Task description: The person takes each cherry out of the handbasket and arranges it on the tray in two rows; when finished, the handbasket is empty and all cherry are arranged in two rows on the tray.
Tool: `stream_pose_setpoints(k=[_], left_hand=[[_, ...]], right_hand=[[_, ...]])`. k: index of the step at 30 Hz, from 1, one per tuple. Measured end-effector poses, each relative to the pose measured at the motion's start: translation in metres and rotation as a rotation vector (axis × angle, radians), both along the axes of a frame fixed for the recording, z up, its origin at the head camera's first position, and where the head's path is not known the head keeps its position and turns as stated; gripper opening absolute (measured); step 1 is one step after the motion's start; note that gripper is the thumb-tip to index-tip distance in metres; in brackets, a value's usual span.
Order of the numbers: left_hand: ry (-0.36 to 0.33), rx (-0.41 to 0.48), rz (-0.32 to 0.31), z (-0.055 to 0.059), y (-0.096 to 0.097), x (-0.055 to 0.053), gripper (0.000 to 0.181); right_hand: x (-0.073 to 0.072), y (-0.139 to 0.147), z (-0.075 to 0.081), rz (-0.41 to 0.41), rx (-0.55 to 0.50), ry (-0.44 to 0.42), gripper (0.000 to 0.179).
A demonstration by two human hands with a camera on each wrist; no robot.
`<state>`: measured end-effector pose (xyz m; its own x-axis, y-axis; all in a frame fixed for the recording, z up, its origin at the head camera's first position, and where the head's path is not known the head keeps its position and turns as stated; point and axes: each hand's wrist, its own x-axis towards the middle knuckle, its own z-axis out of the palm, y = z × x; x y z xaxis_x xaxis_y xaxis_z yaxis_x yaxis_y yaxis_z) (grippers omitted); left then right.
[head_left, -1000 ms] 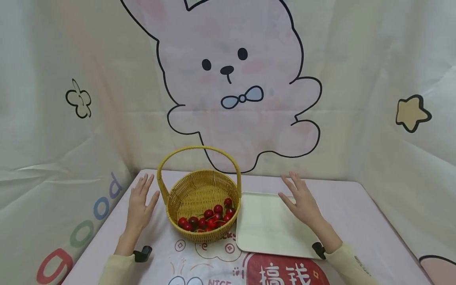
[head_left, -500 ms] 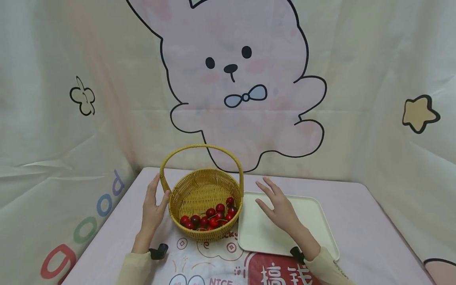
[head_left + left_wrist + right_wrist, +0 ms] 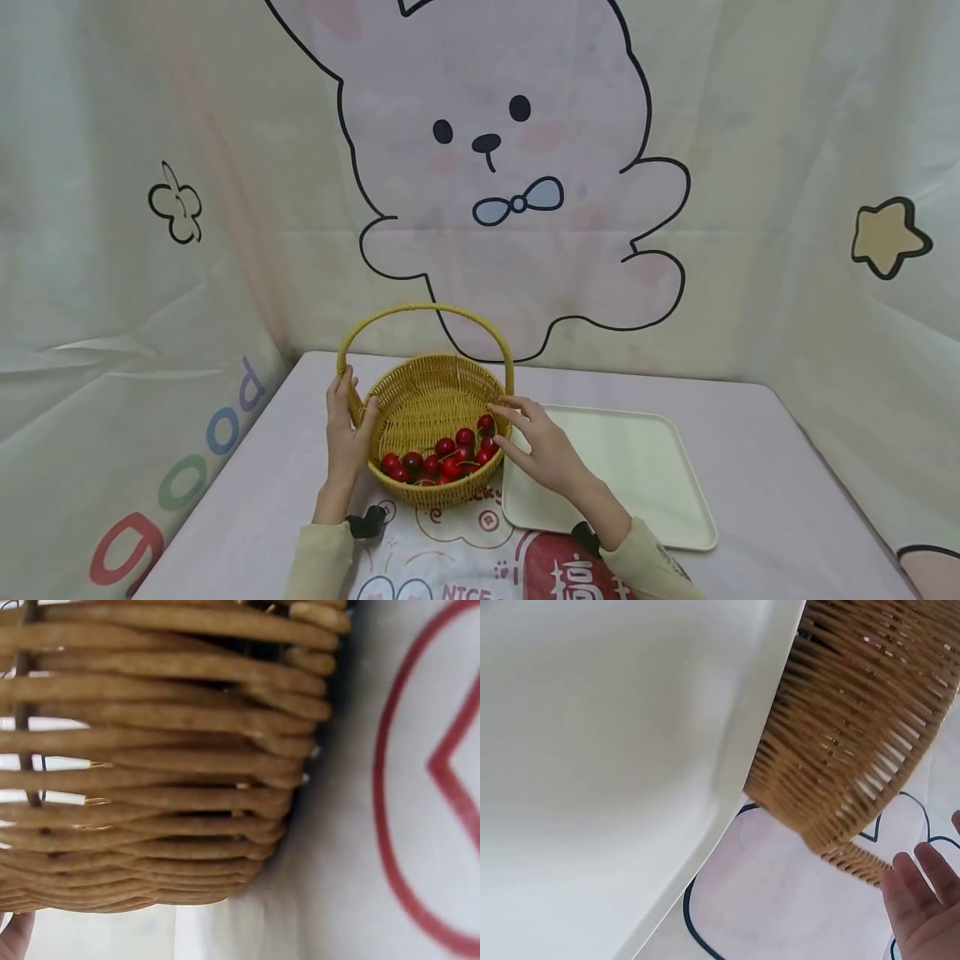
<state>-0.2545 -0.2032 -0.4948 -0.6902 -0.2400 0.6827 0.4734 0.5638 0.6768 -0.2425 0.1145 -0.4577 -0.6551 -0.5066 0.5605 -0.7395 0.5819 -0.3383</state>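
A yellow woven basket with a tall hooped handle stands on the table in the head view, with several red cherries along its near inner side. My left hand is against the basket's left side, fingers extended by the handle's base and thumb near the rim. Close up, the basket's weave fills much of the left wrist view. My right hand is at the right rim, its fingers spread and slightly bent. Those fingers show near the handle in the right wrist view; contact is unclear.
A white rectangular tray lies right of the basket, partly under my right forearm. The table has a printed cover. A cloth backdrop with a cartoon animal hangs behind and at both sides.
Both hands have moved inward to the basket, the left rightward to its left side and the right leftward from over the tray to the right rim. The basket and cherries stay in place.
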Motion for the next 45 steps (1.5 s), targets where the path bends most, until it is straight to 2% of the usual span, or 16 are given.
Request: stream_pose_setpoints(k=[5, 16, 24, 32, 45], left_hand=[[-0.038, 0.003, -0.003, -0.002, -0.001, 0.003, 0.067], [-0.121, -0.042, -0.077, -0.006, -0.011, 0.005, 0.077], [-0.170, -0.053, -0.070, -0.008, -0.012, 0.005, 0.079], [-0.171, -0.013, -0.074, -0.014, -0.012, 0.005, 0.076], [-0.160, -0.021, -0.081, -0.014, -0.012, 0.004, 0.075]], right_hand=[[0.003, -0.015, 0.003, 0.044, 0.024, -0.054, 0.042], [-0.003, -0.051, 0.004, 0.095, 0.053, -0.180, 0.040], [-0.007, -0.076, 0.006, 0.144, 0.088, -0.266, 0.037], [-0.010, -0.098, 0.003, 0.188, 0.147, -0.382, 0.033], [-0.018, -0.129, 0.000, 0.214, 0.310, -0.363, 0.030]])
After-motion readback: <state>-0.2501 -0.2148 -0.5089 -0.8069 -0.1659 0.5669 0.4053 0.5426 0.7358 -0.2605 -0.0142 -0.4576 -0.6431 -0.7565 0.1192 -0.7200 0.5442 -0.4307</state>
